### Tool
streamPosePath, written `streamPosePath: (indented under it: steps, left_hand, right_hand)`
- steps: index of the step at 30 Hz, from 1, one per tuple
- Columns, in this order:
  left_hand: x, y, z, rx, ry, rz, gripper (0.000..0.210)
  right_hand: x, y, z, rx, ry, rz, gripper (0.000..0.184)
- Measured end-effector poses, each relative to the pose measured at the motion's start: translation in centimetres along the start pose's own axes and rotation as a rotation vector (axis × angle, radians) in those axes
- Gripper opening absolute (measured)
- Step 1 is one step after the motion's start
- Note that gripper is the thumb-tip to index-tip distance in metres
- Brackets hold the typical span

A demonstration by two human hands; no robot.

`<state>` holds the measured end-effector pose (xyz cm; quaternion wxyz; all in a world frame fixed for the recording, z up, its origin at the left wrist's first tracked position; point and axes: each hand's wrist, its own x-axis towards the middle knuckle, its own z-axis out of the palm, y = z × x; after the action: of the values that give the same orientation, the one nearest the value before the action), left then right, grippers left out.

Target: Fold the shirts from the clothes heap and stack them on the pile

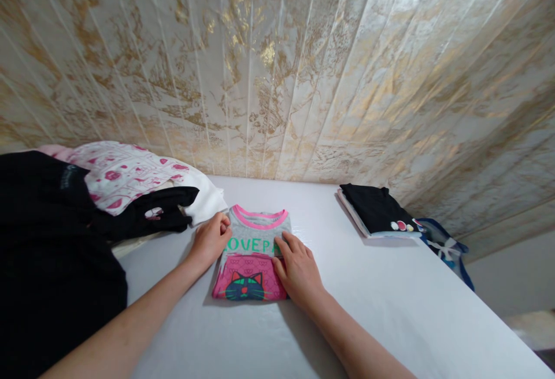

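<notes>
A folded grey and pink T-shirt [251, 278] lies in front of me, its pink-trimmed neckline facing away from me. Green lettering and a dark cat's face are printed on its front. My left hand [211, 236] is at the left edge of the shirt near the shoulder, fingers curled and closed on the fabric there; the fingertips are partly hidden. On the opposite side, my right hand [299, 266] rests on the shirt's right edge with its fingers stretched out and slightly apart, covering the end of the lettering.
Loose clothes are heaped at the left, among them a black garment [47, 251] and a white one with pink print [125, 173]. A stack of folded clothes [377, 211] sits at the right edge of the white table [368, 304]. Beside it is a blue-edged clear bag [446, 249]. A gold-patterned curtain [269, 78] hangs behind.
</notes>
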<state>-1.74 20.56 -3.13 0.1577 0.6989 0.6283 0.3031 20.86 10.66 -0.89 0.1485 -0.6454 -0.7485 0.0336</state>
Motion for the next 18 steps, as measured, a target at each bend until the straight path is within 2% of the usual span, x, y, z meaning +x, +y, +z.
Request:
streamPosePath:
  steps: [7,10,14,18]
  left_hand:
    - [0.16,-0.17,0.15,-0.13,0.052,0.004,0.032]
    - [0.16,0.02,0.03,-0.178,0.029,0.0,0.038]
    - [0.05,0.54,-0.33,-0.134,0.002,0.038,0.045]
    - [0.06,0.54,-0.39,-0.061,-0.008,0.142,0.037]
  right_hand:
    - [-0.02,0.04,0.04,0.001,0.006,0.001,0.044]
    - [-0.03,-0.02,-0.02,0.004,0.004,0.001,0.044]
    - [-0.05,-0.03,-0.07,0.0,0.003,0.0,0.043]
    - [-0.03,-0.03,-0.02,-0.004,0.001,-0.001,0.043]
